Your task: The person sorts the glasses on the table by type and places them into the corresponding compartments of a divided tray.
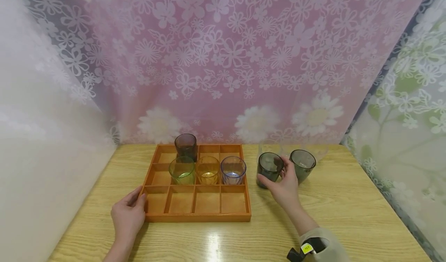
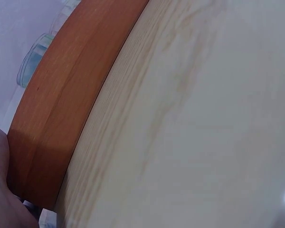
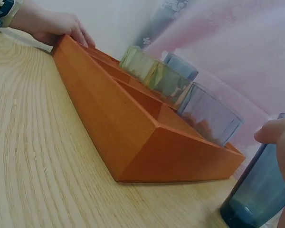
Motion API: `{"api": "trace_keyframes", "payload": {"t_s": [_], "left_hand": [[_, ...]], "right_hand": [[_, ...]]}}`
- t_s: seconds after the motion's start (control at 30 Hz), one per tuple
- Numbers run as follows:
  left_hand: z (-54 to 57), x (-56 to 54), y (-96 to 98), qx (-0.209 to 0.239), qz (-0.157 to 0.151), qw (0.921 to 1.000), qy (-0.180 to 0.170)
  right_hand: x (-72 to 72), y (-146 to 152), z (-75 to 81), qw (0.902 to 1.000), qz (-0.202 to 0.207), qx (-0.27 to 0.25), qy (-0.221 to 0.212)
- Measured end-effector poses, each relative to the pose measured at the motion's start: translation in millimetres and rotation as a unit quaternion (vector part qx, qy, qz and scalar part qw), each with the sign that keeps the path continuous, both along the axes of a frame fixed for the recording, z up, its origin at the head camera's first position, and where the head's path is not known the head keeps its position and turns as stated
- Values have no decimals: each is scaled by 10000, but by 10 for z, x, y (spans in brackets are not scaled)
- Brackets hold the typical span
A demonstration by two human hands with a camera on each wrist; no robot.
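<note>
My right hand grips a dark grey glass between thumb and fingers, just right of the wooden divided tray. In the right wrist view that glass looks bluish and stands upright close to the tray's corner. At the tray's front left corner, my left hand holds the edge with thumb and fingers. Across the middle row sit a green glass, an amber glass and a blue-rimmed clear glass. Behind the green one, a dark purplish glass occupies a back compartment.
Another dark grey glass stands right beside my right hand. Faint clear glasses are at the table's back edge, near the flowered pink curtain. Pale wood tabletop extends to the right.
</note>
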State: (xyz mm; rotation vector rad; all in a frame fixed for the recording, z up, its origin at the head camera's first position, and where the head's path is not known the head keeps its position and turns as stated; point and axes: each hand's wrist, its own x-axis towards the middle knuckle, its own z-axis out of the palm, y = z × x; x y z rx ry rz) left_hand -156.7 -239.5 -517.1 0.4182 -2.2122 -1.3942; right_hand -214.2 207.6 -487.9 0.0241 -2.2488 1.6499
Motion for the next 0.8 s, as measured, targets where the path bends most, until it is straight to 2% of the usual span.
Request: {"api": "trace_keyframes", "payload": {"t_s": [0.3, 0.8], "left_hand": [[-35, -15, -24, 7, 44, 10000, -10], [-18, -16, -21, 121, -55, 9999, 5]], "right_hand": [[-82, -75, -49, 9994, -278, 192, -98], [-128, -92, -28, 9970, -268, 722, 50]]}}
